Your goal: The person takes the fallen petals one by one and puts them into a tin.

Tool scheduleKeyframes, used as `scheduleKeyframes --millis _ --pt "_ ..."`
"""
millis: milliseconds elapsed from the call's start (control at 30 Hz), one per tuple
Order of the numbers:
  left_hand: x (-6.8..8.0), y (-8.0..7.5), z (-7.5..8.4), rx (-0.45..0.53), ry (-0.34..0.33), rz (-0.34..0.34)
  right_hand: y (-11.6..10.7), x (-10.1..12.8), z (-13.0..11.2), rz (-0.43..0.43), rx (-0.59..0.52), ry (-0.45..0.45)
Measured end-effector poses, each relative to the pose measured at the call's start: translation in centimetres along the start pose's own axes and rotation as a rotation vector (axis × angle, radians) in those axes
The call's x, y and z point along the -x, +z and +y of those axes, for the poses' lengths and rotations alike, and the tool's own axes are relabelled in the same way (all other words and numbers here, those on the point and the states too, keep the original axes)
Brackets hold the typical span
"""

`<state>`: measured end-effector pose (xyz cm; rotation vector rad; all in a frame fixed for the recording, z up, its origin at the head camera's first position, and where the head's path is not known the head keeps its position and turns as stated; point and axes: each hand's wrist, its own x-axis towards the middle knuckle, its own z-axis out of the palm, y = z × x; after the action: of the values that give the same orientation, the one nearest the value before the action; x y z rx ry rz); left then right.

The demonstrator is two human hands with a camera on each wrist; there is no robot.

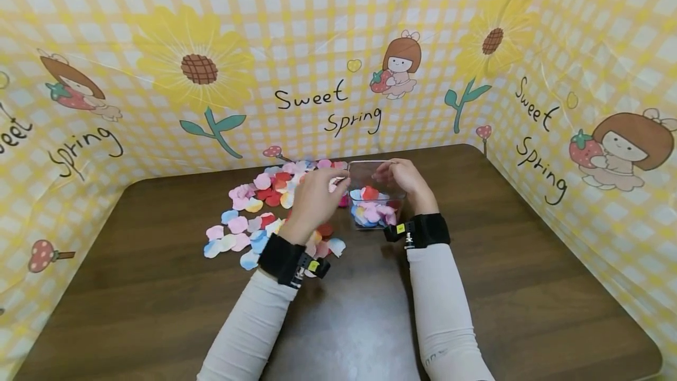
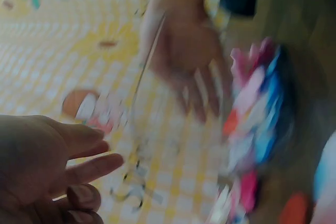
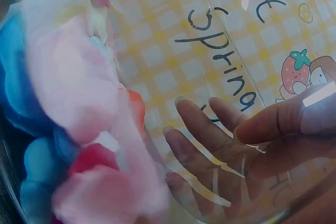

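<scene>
A clear plastic box [image 1: 376, 197], partly filled with pink, blue, white and red fabric petals [image 1: 372, 212], stands on the table. My right hand [image 1: 403, 176] is at its upper right side, fingers loosely extended. In the right wrist view, that hand's fingers [image 3: 197, 124] show through the transparent wall. My left hand [image 1: 319, 193] hovers at the left of the box, over the loose petals [image 1: 240, 224]. In the left wrist view, the left hand [image 2: 58, 171] has its thumb near the index finger and nothing between them.
Loose petals are scattered to the left of the box on the brown wooden table [image 1: 508, 269]. A yellow checked cloth [image 1: 296, 34] with printed flowers and girls hangs around the back and sides. Each wrist wears a black strap [image 1: 432, 230] with a small camera.
</scene>
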<state>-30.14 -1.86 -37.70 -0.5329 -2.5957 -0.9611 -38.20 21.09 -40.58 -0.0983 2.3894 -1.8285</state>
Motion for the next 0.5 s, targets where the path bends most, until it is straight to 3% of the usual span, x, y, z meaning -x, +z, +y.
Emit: scheduleKeyframes --millis 133,300,500 --pt "-0.4 -1.8 -2.2 -0.055 -0.078 -0.017 -0.2 0.0 0.0 -0.005 0.001 0.006" --pt "-0.2 -3.7 -5.0 -0.117 -0.214 -0.120 -0.2 0.0 0.1 -0.007 -0.001 0.007" --pt "0.1 -4.2 -7.6 -0.168 -0.321 -0.242 -0.1 0.1 -0.2 -0.014 0.003 0.009"
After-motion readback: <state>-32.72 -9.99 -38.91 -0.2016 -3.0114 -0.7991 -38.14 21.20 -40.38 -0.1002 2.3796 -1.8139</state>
